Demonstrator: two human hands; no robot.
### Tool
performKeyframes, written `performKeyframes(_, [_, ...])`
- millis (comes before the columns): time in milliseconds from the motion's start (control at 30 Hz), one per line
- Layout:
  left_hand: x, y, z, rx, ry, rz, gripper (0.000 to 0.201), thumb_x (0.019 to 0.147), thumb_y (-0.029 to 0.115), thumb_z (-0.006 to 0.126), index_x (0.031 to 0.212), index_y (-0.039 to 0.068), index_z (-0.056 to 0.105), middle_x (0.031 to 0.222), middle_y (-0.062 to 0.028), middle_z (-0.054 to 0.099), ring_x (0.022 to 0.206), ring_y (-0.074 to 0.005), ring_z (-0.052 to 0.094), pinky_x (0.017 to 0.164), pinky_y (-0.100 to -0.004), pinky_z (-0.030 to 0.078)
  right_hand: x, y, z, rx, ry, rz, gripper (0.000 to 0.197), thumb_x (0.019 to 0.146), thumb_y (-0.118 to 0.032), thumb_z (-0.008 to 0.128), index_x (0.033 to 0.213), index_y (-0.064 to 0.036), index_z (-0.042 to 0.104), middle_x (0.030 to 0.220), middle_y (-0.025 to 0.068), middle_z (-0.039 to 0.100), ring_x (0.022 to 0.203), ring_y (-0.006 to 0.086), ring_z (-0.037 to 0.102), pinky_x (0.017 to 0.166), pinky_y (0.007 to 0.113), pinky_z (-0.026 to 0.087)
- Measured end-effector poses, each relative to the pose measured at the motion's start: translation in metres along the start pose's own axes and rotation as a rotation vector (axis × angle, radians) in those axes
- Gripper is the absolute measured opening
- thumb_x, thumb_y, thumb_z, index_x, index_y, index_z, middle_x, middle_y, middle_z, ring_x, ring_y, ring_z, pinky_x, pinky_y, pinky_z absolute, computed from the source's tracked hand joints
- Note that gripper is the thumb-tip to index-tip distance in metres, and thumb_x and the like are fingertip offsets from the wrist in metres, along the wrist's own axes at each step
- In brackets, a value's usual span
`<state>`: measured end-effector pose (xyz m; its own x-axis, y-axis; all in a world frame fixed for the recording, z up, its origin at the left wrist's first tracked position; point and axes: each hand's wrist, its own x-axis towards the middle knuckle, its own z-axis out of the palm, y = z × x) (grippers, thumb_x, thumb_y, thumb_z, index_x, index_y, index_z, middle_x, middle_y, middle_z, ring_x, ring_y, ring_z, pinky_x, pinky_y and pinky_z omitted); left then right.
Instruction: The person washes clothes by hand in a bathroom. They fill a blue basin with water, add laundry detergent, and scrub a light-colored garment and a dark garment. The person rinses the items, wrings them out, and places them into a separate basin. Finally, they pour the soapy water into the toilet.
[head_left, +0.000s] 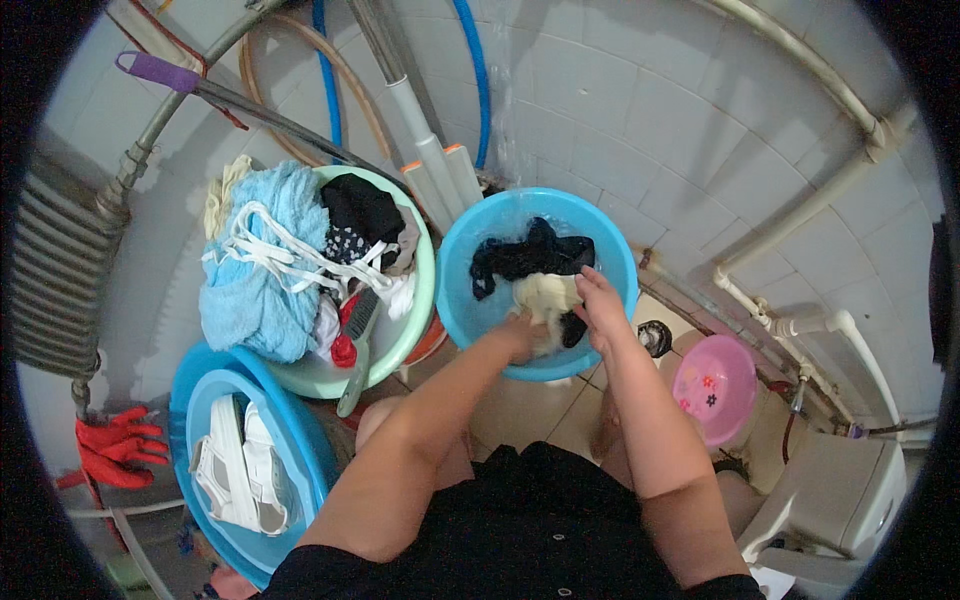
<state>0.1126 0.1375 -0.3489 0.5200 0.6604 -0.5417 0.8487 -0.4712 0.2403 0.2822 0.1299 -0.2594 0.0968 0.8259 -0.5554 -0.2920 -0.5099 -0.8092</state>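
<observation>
In a blue basin (449, 300) of water lie a wet cream-coloured cloth (546, 291) and a dark cloth (530, 256). Both my hands reach into the basin from the near side. My left hand (518, 338) is at the near left edge of the cream cloth; its fingers are blurred and partly hidden against the cloth. Against the cloth's right side is my right hand (599, 305), fingers stretched out and thumb apart. Another dark bit of cloth (572, 328) shows between the two hands.
A pale green basin (424, 290) piled with laundry, including a light blue towel (262, 270), stands left, a scrubbing brush (358, 350) on its rim. Nearer are white shoes (238, 470) in nested blue basins (315, 440). A pink basin (735, 385) is right; mop handles (400, 100) lean behind.
</observation>
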Motion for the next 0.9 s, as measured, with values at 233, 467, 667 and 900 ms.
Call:
performKeyframes(233, [-0.016, -0.024, -0.036, -0.155, 0.24, -0.309, 0.028, 0.078, 0.013, 0.055, 0.1, 0.024, 0.067, 0.108, -0.0084, 0.061, 0.094, -0.0294, 0.058, 0.082, -0.0406, 0.048, -0.01, -0.005, 0.004, 0.056, -0.001, 0.079, 0.056, 0.09, -0.028, 0.052, 0.138, -0.0088, 0.031, 0.138, 0.0088, 0.036, 0.128, 0.0252, 0.032, 0.1, 0.038, 0.032])
performKeyframes(467, [-0.054, 0.003, -0.129, -1.228, 0.094, 0.176, 0.037, 0.07, 0.002, 0.049, 0.105, 0.007, 0.06, 0.101, -0.0075, 0.06, 0.096, -0.0194, 0.055, 0.087, -0.0335, 0.043, 0.009, 0.013, 0.0, 0.216, -0.048, 0.127, 0.043, 0.091, -0.037, 0.044, 0.122, -0.0067, 0.048, 0.12, 0.0122, 0.054, 0.109, 0.0257, 0.052, 0.091, 0.043, 0.04])
performKeyframes(667, [-0.055, -0.003, -0.123, -1.487, 0.272, 0.187, 0.058, 0.083, 0.014, 0.051, 0.137, 0.013, 0.029, 0.126, -0.0092, 0.044, 0.111, -0.0223, 0.047, 0.093, -0.0322, 0.039, -0.027, -0.03, 0.016, 0.609, -0.339, 0.084, 0.052, 0.09, -0.046, 0.047, 0.125, -0.0074, 0.046, 0.123, 0.0081, 0.053, 0.112, 0.0253, 0.051, 0.093, 0.038, 0.042])
performKeyframes(900, [-0.026, 0.008, -0.097, -2.192, 0.291, 0.044, 0.045, 0.088, 0.044, 0.053, 0.118, 0.011, 0.05, 0.112, -0.0094, 0.056, 0.101, -0.024, 0.056, 0.086, -0.0372, 0.046, -0.021, 0.01, 0.059, -0.002, -0.166, -0.445, 0.036, 0.093, -0.027, 0.051, 0.119, -0.0044, 0.044, 0.107, 0.0062, 0.054, 0.097, 0.0145, 0.052, 0.085, 0.029, 0.042])
